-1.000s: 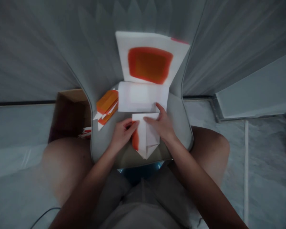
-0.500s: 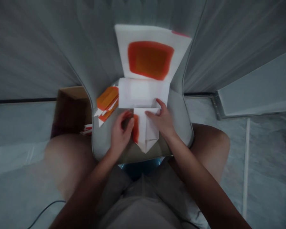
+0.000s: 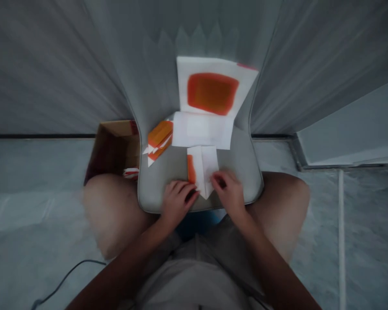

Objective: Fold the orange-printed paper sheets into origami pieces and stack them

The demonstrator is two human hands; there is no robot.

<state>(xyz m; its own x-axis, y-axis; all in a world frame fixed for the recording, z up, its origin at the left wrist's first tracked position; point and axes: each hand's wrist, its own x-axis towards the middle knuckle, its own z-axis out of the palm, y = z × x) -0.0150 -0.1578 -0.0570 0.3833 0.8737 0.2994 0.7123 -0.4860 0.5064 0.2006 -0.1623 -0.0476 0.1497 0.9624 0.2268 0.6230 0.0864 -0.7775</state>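
On the grey chair seat lies a folded paper (image 3: 198, 165), white with an orange patch on its left side, its pointed end toward me. At its lower left edge, my left hand (image 3: 178, 199) has thumb and fingertips closed on the paper near the point. My right hand (image 3: 230, 193) is curled, with thumb and forefinger pinching the paper's right edge. Beyond it an open white booklet (image 3: 202, 131) leans against the chair back, a large orange-brown square on its upper page. Left of the booklet sit folded orange and white papers (image 3: 160, 137).
The chair (image 3: 242, 172) stands between my knees, with its back against grey curtains (image 3: 35, 69). An open cardboard box (image 3: 111, 148) with red and white paper pieces is on the floor at the left. A dark cable (image 3: 67, 273) runs across the floor.
Both hands have moved toward me, down to the pointed end of the folded paper. My right hand has left the paper's upper part and the booklet's edge. The view has shifted slightly.
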